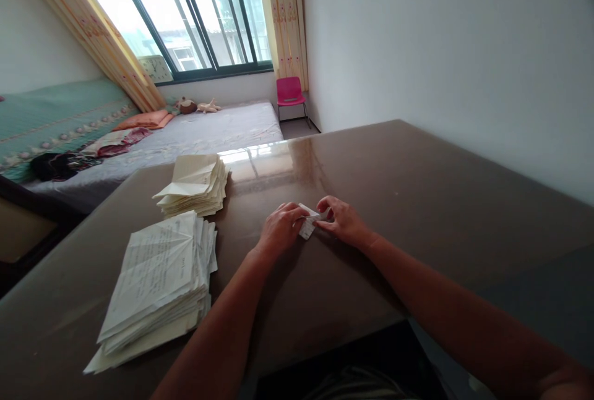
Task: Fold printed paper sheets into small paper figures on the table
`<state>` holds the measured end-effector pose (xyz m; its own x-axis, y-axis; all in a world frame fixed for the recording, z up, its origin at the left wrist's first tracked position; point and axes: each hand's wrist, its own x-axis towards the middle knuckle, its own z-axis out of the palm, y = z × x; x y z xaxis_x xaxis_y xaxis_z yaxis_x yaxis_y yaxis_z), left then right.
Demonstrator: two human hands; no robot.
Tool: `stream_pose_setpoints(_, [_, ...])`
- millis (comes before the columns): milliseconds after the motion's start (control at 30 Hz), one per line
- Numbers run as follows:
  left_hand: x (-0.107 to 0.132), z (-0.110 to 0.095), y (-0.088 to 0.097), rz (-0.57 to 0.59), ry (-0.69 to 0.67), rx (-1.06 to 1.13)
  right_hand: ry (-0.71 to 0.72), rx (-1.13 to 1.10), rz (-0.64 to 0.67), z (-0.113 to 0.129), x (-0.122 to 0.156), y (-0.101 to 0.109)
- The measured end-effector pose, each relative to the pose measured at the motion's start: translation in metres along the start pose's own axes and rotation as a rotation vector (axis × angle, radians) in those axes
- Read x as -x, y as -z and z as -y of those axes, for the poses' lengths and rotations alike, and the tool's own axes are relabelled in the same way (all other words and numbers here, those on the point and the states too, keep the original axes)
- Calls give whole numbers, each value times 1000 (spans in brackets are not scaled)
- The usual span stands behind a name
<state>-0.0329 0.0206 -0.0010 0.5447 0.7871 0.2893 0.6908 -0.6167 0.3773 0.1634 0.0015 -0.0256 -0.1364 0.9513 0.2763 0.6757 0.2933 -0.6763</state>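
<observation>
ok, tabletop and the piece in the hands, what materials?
Tabletop: dark brown, glossy, likely lacquered wood or laminate; it mirrors the window. Folded piece between left hand and right hand: thin white printed paper, matte, creased.

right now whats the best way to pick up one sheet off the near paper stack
Probably by the top sheet's right edge, coming from the right, the side of the hands. The near stack lies flat on the table, its right edges fanned and stepped, so one edge can be lifted and pinched alone.
</observation>
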Motion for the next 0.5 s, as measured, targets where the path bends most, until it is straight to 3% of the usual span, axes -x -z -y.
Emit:
stream_pose_setpoints(133, [2,1,-11,-182,115,252,-92,-129,15,6,0,-2])
stream_pose_setpoints(233, [3,-1,-18,-229,159,391,-27,-86,-14,12,1,-2])
stream_pose_setpoints(300, [4,-4,-18,-256,147,348,48,26,-69,16,3,0])
stream_pose_setpoints(400, [6,-5,-11,-333,77,116,173,271,-132,23,7,7])
stream_pose_setpoints(500, [7,-4,-5,-311,14,-43,303,471,-143,29,12,14])
